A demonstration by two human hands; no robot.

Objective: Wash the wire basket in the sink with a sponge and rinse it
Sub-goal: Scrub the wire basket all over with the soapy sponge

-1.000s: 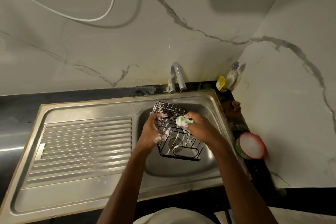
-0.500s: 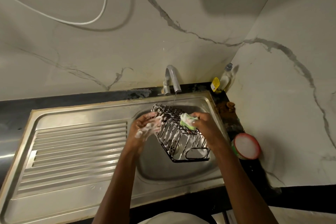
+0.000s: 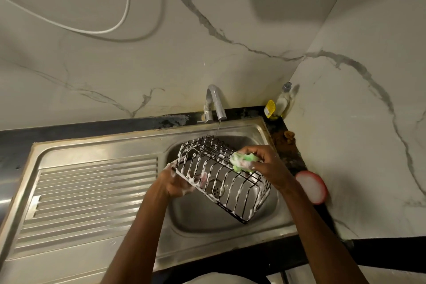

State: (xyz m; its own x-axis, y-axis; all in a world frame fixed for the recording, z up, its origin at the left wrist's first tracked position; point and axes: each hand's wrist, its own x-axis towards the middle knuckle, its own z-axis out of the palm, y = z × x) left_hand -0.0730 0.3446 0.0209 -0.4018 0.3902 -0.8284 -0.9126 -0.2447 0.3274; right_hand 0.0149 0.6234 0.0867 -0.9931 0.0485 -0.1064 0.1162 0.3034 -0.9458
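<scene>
White marble-veined wall tiles meet in a corner above a stainless sink point(image 3: 272, 219) set in a dark counter, with a ribbed draining board point(image 3: 92, 191) well to the left of the hands. Behind the hands stands the tap point(image 3: 215, 105), a thin stream of water falling from it onto the far end of the wire basket point(image 3: 221, 177). Beyond the right hand, in the corner, stands a soap bottle point(image 3: 283, 101), and just right of that wrist lies a round red-rimmed tub point(image 3: 311, 187). The basket is held tilted over the basin, its wires coated in foam. The left hand point(image 3: 177, 183), soapy, grips the basket's left edge with fingers curled round the frame. The right hand point(image 3: 268, 163) pinches a green sponge point(image 3: 244, 162) and presses it against the basket's upper wires.
</scene>
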